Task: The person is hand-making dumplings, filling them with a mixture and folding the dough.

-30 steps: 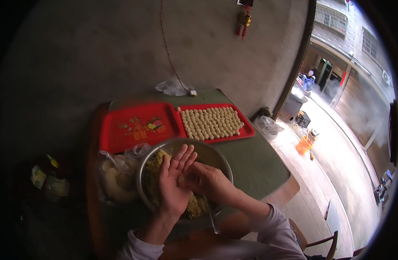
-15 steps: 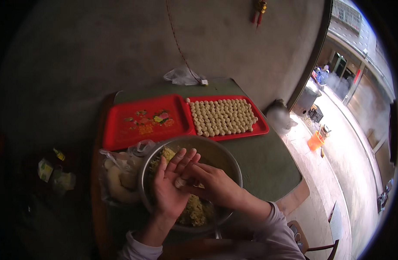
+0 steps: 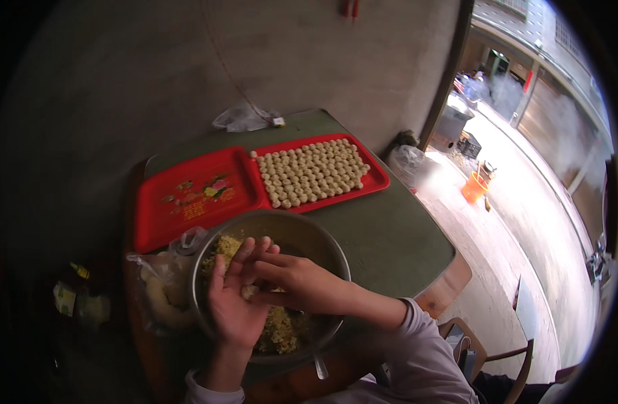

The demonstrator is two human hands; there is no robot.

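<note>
I had the left hand cupped loosely open, palm up, with a small pale dough ball lying in it; the right hand bent its fingers over part of that ball, though I could not tell whether they gripped it; both hands were over the steel bowl, its rim curving round them left, ahead and right; yellowish filling showed below them, and a spoon handle leaned over the rim on their near side; right of the right hand, the green tabletop gave sideways room to its rounded corner; a plastic bag of dough crowded the left hand's left; ahead of both, a flowered red tray and a second red tray bearing rows of balls blocked the forward way; beyond lay a clear bag, then the grey wall; far right, outdoors, stood an orange bucket.
</note>
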